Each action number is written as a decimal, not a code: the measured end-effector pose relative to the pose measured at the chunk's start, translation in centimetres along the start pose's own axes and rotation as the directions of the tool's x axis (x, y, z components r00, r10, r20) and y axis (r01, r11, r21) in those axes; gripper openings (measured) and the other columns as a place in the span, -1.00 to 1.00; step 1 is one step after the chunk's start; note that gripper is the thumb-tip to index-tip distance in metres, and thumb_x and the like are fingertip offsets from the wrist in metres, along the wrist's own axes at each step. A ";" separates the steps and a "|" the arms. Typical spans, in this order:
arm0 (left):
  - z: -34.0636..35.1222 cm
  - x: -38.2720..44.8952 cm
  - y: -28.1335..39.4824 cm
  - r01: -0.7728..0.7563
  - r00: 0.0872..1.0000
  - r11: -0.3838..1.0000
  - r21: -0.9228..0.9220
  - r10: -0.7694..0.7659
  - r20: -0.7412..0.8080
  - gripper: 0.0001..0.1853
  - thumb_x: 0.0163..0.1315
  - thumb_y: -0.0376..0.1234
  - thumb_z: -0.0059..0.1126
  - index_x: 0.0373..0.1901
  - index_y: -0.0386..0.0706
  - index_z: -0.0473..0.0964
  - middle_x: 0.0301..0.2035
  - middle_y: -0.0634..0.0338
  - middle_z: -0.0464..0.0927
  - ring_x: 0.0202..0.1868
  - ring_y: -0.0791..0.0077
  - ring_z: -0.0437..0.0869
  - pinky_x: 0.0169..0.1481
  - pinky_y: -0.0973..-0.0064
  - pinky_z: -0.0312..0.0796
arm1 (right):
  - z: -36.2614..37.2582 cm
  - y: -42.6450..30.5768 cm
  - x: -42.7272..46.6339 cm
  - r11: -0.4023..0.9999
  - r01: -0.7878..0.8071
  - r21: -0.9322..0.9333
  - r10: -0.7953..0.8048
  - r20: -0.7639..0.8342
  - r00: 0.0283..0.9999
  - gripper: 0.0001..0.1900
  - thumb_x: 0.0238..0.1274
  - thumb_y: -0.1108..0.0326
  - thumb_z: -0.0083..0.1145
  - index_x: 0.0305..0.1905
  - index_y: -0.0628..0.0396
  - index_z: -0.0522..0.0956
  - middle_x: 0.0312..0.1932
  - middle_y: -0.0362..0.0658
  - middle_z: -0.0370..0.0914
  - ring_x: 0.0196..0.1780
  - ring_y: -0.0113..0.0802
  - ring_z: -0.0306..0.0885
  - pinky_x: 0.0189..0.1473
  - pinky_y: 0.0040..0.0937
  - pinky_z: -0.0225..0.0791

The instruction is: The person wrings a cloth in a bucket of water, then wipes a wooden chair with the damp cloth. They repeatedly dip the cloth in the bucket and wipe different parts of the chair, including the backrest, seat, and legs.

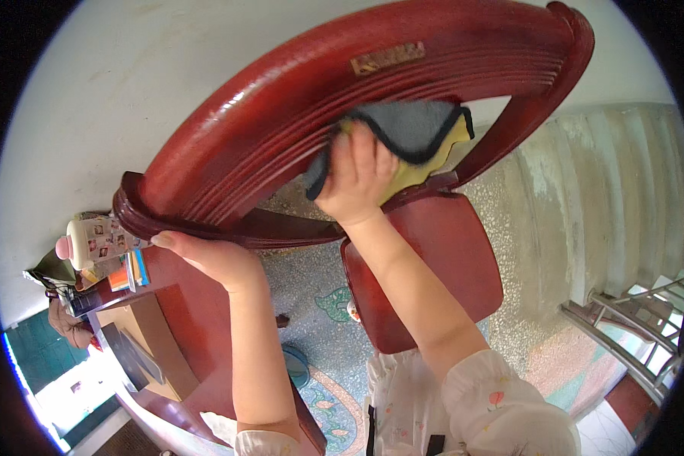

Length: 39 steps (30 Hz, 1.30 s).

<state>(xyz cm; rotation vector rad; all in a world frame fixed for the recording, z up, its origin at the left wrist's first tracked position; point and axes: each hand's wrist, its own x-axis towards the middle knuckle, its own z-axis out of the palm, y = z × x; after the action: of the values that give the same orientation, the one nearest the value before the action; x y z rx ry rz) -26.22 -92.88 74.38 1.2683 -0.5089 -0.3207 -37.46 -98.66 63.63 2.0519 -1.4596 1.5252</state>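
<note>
A glossy red-brown wooden chair back [251, 119], with ridged mouldings and a small worn label, fills the upper part of the head view. My right hand [359, 171] grips a grey and yellow cloth [416, 128] with black edging, held against the lower part of the top rail and over the opening beneath it. My left hand [219, 259] holds the left end of the chair back; its thumb shows and its fingers are hidden behind the wood. Below the back, the red-brown seat [433, 268] is partly covered by my right forearm.
To the left, a red-brown table [199, 308] bears a cardboard box [165, 347], books [130, 273] and a white bottle with a pink cap [94, 242]. A blue bucket [296, 365] stands on the patterned floor. Concrete stairs [593, 199] and a metal railing [615, 342] are at right.
</note>
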 end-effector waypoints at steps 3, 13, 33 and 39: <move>-1.0 0.1 -0.6 0.027 1.000 0.998 0.051 -0.027 0.002 -0.20 0.34 0.22 -0.52 0.30 -0.28 0.08 0.25 0.03 0.19 0.26 0.24 0.24 0.39 0.29 0.03 | 0.1 1.0 -3.2 0.960 -0.276 0.053 0.269 0.118 0.956 -0.56 -0.18 0.19 0.18 -0.08 0.07 0.48 0.07 -0.04 0.41 0.08 -0.02 0.31 0.12 0.08 0.12; -1.0 0.7 -0.6 0.036 0.985 0.972 -0.233 0.005 0.171 -0.31 0.36 0.14 -0.46 0.30 -0.18 0.13 0.24 0.15 0.25 0.27 0.29 0.26 0.38 0.28 0.07 | -1.5 -5.3 6.1 0.959 -0.062 0.276 0.112 -0.168 0.979 -0.38 0.18 -0.09 -0.08 0.23 0.08 0.27 0.27 0.00 0.21 0.28 0.09 0.06 0.32 0.11 -0.19; -0.9 0.0 -2.9 0.034 0.984 0.953 -0.300 0.020 0.177 -0.40 0.36 0.11 -0.46 -0.06 -0.21 0.38 -0.23 0.07 0.54 -0.30 0.32 0.58 -0.24 0.39 0.43 | -1.3 -2.6 -15.5 0.633 -0.639 0.437 0.194 0.710 0.677 -0.49 0.20 0.38 -0.07 0.29 0.11 0.25 0.30 -0.02 0.25 0.27 -0.02 0.29 0.26 -0.21 0.20; -0.2 -0.3 -2.3 0.023 0.984 0.988 -0.155 0.004 0.178 -0.37 0.33 0.16 -0.44 -0.30 -0.22 0.41 -0.42 0.11 0.56 -0.47 0.40 0.55 -0.35 0.42 0.36 | -1.7 -4.5 -15.8 0.229 -0.963 0.143 0.630 0.732 0.259 -0.69 0.39 0.23 -0.21 -0.07 0.23 0.48 -0.26 0.00 0.53 -0.21 -0.18 0.49 -0.09 -0.31 0.34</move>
<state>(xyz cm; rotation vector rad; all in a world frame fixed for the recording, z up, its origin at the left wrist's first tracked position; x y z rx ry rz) -26.32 -93.21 72.09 1.0955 -0.6182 -0.4762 -34.69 -86.22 53.24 2.1368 -3.1576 2.0156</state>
